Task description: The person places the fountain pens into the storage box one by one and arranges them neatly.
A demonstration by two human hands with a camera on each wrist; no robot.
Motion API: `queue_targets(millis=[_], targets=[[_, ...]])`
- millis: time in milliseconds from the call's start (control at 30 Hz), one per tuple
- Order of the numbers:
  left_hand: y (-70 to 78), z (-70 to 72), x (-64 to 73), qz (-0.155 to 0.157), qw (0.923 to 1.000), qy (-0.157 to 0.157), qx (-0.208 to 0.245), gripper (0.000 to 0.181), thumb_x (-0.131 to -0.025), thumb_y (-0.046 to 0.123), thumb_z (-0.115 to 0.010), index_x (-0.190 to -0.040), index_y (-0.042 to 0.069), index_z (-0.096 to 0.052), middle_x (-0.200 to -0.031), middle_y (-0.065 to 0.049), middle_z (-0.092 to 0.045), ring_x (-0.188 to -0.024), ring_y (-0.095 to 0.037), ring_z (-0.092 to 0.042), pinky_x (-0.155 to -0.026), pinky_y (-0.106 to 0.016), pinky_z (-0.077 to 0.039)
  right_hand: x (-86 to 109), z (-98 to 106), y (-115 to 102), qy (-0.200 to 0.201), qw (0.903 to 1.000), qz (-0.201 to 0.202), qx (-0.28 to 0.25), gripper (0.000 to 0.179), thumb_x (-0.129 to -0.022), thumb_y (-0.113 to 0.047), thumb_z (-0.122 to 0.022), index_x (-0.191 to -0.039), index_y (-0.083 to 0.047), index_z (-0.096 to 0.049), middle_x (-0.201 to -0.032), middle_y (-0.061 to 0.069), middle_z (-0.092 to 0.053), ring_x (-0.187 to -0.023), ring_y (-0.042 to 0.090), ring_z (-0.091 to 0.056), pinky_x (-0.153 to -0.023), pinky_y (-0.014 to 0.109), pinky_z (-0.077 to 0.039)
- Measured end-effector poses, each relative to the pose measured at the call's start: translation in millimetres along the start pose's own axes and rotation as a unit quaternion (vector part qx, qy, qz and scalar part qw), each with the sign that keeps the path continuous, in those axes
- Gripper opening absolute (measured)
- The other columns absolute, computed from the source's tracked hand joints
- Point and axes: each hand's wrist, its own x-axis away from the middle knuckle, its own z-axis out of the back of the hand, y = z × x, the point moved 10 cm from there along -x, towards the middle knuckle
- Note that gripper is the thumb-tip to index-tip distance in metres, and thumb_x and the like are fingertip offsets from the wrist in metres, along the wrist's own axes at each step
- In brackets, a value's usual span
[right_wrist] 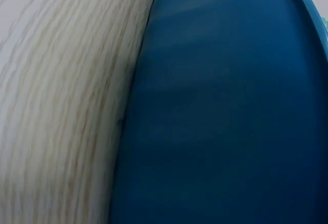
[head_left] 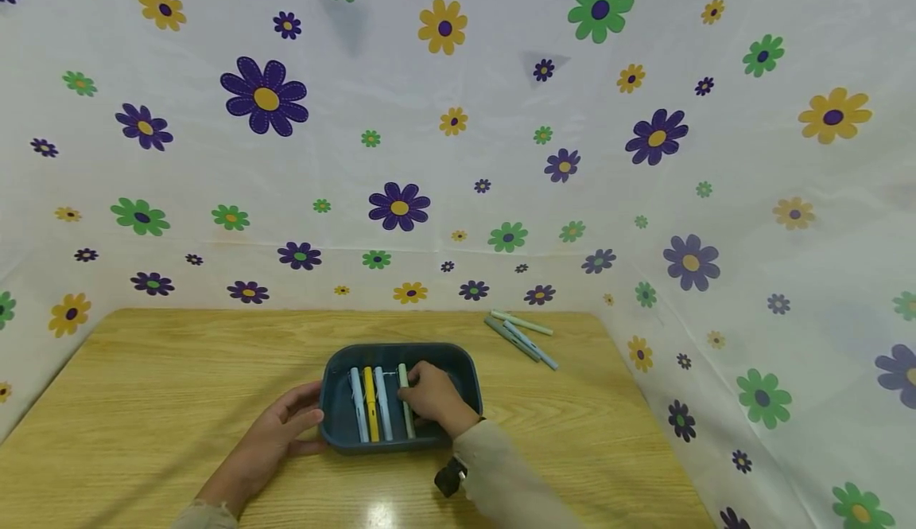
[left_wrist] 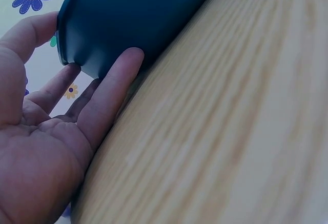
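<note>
A dark blue tray [head_left: 451, 346] with raised walls sits on the wooden table. Inside it, a light blue pen [head_left: 359, 406], a yellow pen [head_left: 370, 410] and a second light blue pen [head_left: 384, 406] lie side by side, clips showing. To their right my right hand [head_left: 438, 395] reaches in and pinches a pale green pen [head_left: 409, 422] near its upper end. In the right wrist view the tray's outer wall [right_wrist: 220, 101] hides that hand's fingers. My left hand [head_left: 272, 437] rests against the tray's left end, its fingers [left_wrist: 115, 90] fairly straight and touching the wall.
At the table's back right lie a pale green pen [head_left: 522, 322], a dark green pen [head_left: 511, 340] and a light blue pen [head_left: 531, 346], close together. The wooden table [head_left: 193, 370] meets a flower-printed cloth [head_left: 501, 99] at the back and sides.
</note>
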Motion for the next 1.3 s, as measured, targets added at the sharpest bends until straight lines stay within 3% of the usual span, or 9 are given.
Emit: queue_targets(millis=[533, 833, 1133, 1300], targets=[[-1.1, 0.4, -0.7, -0.002, 1.0, -0.006, -0.002, 0.069, -0.106, 0.022, -0.062, -0.161, 0.001, -0.025, -0.159, -0.028, -0.033, -0.122, -0.019, -0.06, -0.095, -0.052, -0.059, -4.3, -10.3, -0.5, -0.016, 0.9995, -0.011, -0.025, 0.029, -0.096, -0.017, -0.076, -0.116, -0.005, -0.06, -0.102, 0.012, -0.063, -0.058, 0.022, -0.065, -0.05, 0.035, -0.059], [-1.5, 0.0, -0.7, -0.002, 0.9999, -0.014, -0.001, 0.07, -0.106, 0.023, -0.061, -0.162, 0.002, -0.025, -0.16, -0.028, -0.031, -0.126, -0.022, -0.059, -0.096, -0.052, -0.058, -2.7, -8.7, -4.9, -0.02, 0.9993, 0.009, -0.03, 0.027, -0.094, -0.01, -0.077, -0.114, -0.003, -0.061, -0.091, 0.007, -0.064, -0.059, 0.021, -0.066, -0.055, 0.036, -0.06], [-1.5, 1.9, -0.4, -0.004, 1.0, -0.003, -0.001, 0.068, -0.106, 0.021, -0.061, -0.161, 0.001, -0.026, -0.158, -0.028, -0.033, -0.123, -0.02, -0.06, -0.095, -0.052, -0.059, 1.4, -16.6, -17.8, -0.036, 0.9981, 0.023, -0.045, 0.026, -0.094, -0.007, -0.075, -0.115, -0.001, -0.061, -0.089, 0.007, -0.063, -0.063, 0.021, -0.066, -0.058, 0.036, -0.06], [-0.7, 1.0, -0.7, -0.007, 1.0, -0.005, 0.002, 0.067, -0.106, 0.019, -0.061, -0.16, 0.0, -0.027, -0.158, -0.029, -0.033, -0.124, -0.023, -0.06, -0.095, -0.052, -0.059, -0.9, -18.8, -16.1, -0.033, 0.9988, 0.014, -0.033, 0.027, -0.094, -0.01, -0.076, -0.115, -0.003, -0.061, -0.089, 0.007, -0.063, -0.064, 0.021, -0.066, -0.058, 0.036, -0.06]])
